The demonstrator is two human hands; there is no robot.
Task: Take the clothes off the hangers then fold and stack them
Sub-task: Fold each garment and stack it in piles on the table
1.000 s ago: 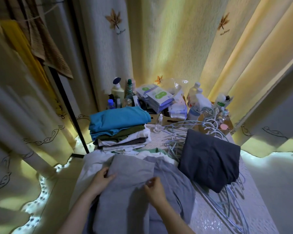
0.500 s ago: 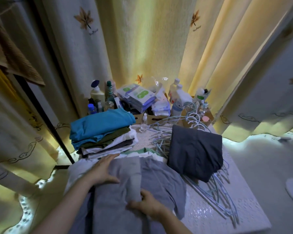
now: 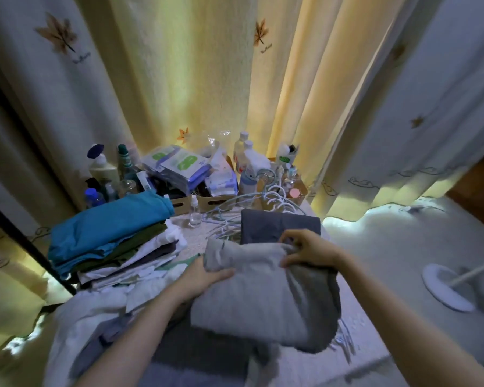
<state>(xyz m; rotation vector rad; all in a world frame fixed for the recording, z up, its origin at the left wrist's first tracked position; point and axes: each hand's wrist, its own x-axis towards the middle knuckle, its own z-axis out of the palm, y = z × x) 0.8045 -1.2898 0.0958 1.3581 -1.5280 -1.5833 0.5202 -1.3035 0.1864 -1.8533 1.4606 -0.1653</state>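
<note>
I hold a grey garment [image 3: 263, 300] lifted off the table in the middle of the view. My left hand [image 3: 204, 277] grips its left top corner. My right hand [image 3: 308, 250] pinches its right top edge. Behind it lies a folded dark navy garment [image 3: 277, 224] on a heap of white wire hangers [image 3: 263, 199]. A stack of folded clothes [image 3: 109, 233] with a teal piece on top stands at the left. More light and grey clothes [image 3: 101, 311] lie under my arms.
Bottles [image 3: 104, 169], packets and cardboard boxes [image 3: 207, 201] crowd the table's far edge against the curtains [image 3: 207, 65]. A black pole [image 3: 25, 238] slants at the left. A white lamp base [image 3: 444, 286] sits on the floor at the right.
The grey garment was lying flat under both hands; now both hands have raised it off the table and carried it to the right, folded over. The camera has turned right.
</note>
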